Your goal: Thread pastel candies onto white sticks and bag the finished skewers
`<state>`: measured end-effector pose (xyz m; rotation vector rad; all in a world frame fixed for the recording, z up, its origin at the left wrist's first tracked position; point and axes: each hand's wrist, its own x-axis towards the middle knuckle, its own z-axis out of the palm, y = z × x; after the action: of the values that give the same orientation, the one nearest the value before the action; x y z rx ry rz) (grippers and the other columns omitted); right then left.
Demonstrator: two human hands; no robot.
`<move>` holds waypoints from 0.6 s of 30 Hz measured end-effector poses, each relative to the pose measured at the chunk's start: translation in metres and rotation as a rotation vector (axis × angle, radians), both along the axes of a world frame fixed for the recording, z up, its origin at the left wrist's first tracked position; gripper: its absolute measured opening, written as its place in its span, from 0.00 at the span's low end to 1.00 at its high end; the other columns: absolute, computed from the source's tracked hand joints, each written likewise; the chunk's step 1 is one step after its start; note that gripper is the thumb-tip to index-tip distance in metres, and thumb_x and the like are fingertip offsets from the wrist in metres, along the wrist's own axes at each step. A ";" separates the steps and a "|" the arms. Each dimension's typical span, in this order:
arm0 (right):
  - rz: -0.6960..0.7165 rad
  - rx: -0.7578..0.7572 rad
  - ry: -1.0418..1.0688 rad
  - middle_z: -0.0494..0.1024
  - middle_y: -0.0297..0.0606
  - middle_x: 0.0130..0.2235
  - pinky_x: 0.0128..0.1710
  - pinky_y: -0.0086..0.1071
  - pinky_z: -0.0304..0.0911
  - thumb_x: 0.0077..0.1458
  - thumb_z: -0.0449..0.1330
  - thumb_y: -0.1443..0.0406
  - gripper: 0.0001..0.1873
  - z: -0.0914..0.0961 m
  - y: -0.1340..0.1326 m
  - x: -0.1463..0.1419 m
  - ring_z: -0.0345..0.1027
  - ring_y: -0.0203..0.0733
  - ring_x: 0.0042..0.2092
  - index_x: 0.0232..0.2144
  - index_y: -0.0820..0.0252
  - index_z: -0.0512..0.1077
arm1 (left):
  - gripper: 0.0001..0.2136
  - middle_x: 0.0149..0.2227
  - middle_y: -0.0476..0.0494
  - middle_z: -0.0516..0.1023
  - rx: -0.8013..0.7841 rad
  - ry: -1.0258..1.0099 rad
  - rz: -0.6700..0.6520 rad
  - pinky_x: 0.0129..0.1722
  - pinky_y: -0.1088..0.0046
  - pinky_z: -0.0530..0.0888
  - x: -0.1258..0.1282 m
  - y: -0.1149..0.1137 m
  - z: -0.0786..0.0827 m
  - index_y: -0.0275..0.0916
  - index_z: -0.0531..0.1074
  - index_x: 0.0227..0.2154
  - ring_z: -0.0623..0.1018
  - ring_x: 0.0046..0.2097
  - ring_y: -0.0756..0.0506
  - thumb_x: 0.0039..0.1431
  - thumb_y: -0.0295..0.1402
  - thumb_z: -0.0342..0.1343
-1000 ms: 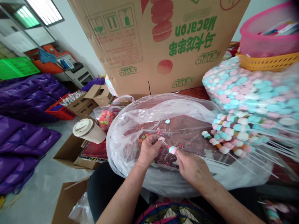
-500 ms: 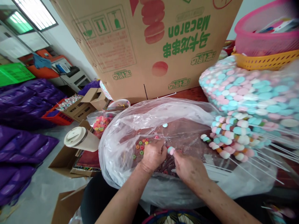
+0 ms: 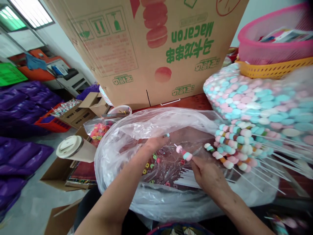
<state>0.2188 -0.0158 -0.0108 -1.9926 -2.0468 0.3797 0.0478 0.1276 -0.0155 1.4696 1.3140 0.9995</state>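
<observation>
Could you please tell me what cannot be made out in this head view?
Head view: whether the left hand grips the blue piece; the contact is small and blurred.
Head view: the part of the skewer inside the right hand, hidden by that hand.
Head view: the cardboard box, its top cut off by the edge.
Head view: the pink basket, its right side cut off likewise.

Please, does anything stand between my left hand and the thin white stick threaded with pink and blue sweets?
Nothing visible: the gap between the left hand and the thin white stick, held in the right hand, looks open. A crumpled translucent plastic sheet lies beneath. A small, light-blue sweet shows at the left fingertips.
</observation>
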 end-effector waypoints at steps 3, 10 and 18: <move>0.070 -0.022 -0.001 0.79 0.41 0.29 0.26 0.32 0.49 0.60 0.46 0.65 0.16 0.001 -0.006 -0.011 0.71 0.42 0.29 0.39 0.60 0.73 | 0.08 0.22 0.52 0.73 -0.087 0.040 -0.074 0.23 0.79 0.65 -0.016 -0.046 -0.002 0.37 0.74 0.26 0.69 0.23 0.52 0.38 0.25 0.61; 0.160 -0.074 -0.070 0.78 0.37 0.26 0.25 0.32 0.42 0.60 0.47 0.66 0.14 0.010 -0.022 -0.030 0.69 0.38 0.26 0.34 0.58 0.73 | 0.14 0.27 0.47 0.76 -0.400 -0.313 -0.106 0.28 0.74 0.73 -0.039 -0.113 0.007 0.35 0.73 0.36 0.75 0.27 0.50 0.45 0.35 0.61; 0.191 -0.131 -0.178 0.79 0.38 0.29 0.26 0.32 0.43 0.61 0.47 0.67 0.14 0.023 -0.035 -0.039 0.71 0.40 0.30 0.34 0.58 0.73 | 0.09 0.22 0.52 0.72 -0.208 -0.117 0.017 0.22 0.80 0.65 -0.042 -0.129 -0.002 0.37 0.75 0.34 0.68 0.22 0.54 0.48 0.30 0.56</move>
<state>0.1803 -0.0509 0.0121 -1.9732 -2.3907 0.3962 0.0060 -0.0010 -0.0179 1.2271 1.3059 0.9168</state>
